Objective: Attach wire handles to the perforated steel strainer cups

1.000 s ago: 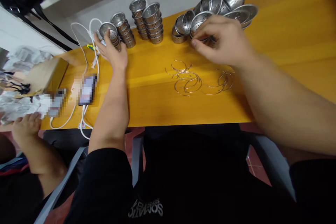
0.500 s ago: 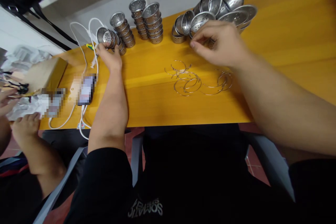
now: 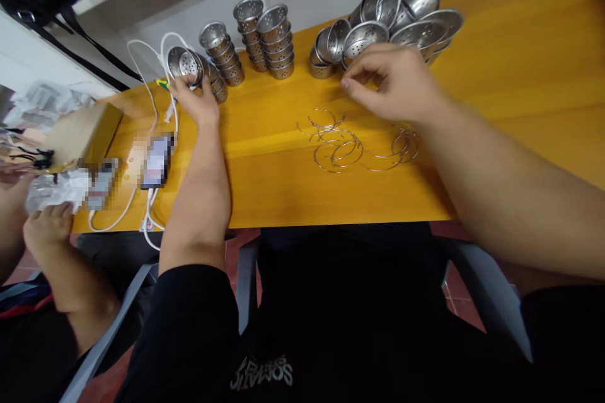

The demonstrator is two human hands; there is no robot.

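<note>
Closing around a leaning stack of perforated metal cups [image 3: 186, 63] at the upper left of the frame, the person's left grip [image 3: 196, 102] holds it with fingers on one side and thumb on the other; the mouth of its top cup tips toward the left. The right grip [image 3: 392, 80], right of centre, is narrow, its fingertips curled toward the thumb; whether it pinches anything, one cannot tell. It covers part of a loose pile of cups [image 3: 365, 38] in the upper right, some lying on their sides, with wide-rimmed pieces [image 3: 420, 33] at the right end.

Just beside the leaning stack stands another stack [image 3: 222, 53], and two taller stacks [image 3: 275, 44] rise side by side at the upper centre. Below and between the hands, thin wire rings [image 3: 333, 131] lie tangled on the yellow worktop [image 3: 278, 192]. A phone [image 3: 158, 160] with white cables [image 3: 176, 114] lies left of the left forearm. Farther left are a cardboard box [image 3: 89, 132] and clear plastic wrapping [image 3: 57, 192], with a co-worker's hand [image 3: 48, 225] at the wrapping's lower edge.
</note>
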